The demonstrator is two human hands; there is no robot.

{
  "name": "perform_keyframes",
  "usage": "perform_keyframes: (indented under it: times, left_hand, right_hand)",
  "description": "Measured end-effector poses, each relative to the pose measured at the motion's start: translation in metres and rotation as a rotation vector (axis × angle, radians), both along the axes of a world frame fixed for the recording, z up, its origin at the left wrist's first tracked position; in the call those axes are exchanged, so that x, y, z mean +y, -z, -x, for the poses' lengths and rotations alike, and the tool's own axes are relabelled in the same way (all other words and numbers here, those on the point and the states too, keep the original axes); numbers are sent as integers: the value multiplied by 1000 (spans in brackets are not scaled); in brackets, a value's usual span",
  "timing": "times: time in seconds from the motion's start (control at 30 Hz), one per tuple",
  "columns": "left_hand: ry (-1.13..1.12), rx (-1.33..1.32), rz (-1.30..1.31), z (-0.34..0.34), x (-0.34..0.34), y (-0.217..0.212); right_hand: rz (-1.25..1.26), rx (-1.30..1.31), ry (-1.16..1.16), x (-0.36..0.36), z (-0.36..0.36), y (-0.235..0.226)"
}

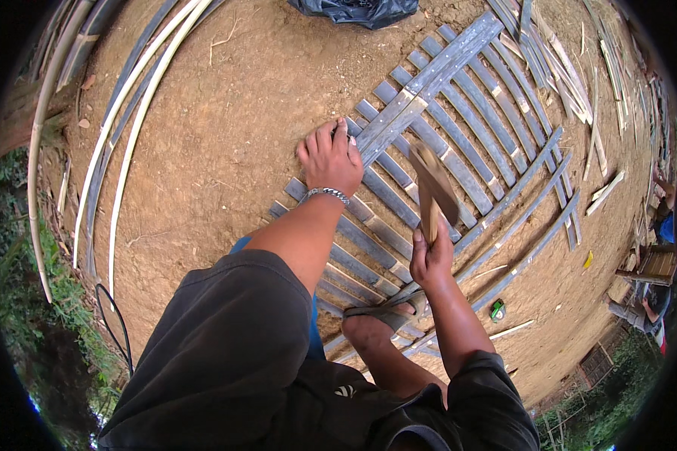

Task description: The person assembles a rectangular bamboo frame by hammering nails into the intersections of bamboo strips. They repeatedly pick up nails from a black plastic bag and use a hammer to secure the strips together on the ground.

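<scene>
A slatted bamboo panel (470, 105) lies on the ground, its grey slats crossed by a wide bamboo strip (384, 128) dotted with small pale marks. At the near end of this strip is my left hand (329, 159), fingers curled and pressed down; whatever is between finger and thumb is hidden. My right hand (433, 259) is closed round the wooden handle of a hammer (435, 180), raised above the slats. The hammer's head is smeared by motion. My sandalled foot (376, 323) rests on the panel's near part.
Long bamboo strips (132, 150) curve along the left. More split strips (560, 75) lie at the far right. A black plastic bag (357, 9) sits at the far edge. A green and black tape measure (497, 310) is on the dirt near my right forearm. Another person (654, 301) is at the right rim.
</scene>
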State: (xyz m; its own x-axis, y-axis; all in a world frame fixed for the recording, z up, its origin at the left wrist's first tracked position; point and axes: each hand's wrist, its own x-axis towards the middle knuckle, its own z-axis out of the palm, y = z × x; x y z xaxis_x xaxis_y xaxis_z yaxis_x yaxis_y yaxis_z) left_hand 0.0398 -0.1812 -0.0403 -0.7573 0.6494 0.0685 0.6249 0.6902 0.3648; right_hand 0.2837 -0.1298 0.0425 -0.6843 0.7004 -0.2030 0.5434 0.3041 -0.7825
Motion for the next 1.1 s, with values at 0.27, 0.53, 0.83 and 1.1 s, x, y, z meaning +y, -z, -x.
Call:
perform_keyframes:
  times: [0.27, 0.53, 0.83, 1.1]
  left_hand:
    - [7, -11, -4, 2, 3, -1]
    - [3, -25, 15, -1, 1, 0]
    - [29, -118, 40, 1, 1, -8]
    - [248, -62, -90, 0, -8, -7]
  right_hand:
    - [-6, -175, -117, 4, -1, 6]
    - [176, 60, 126, 9, 3, 4]
    - [749, -281, 98, 84, 22, -25]
    - [853, -315, -11, 93, 11, -20]
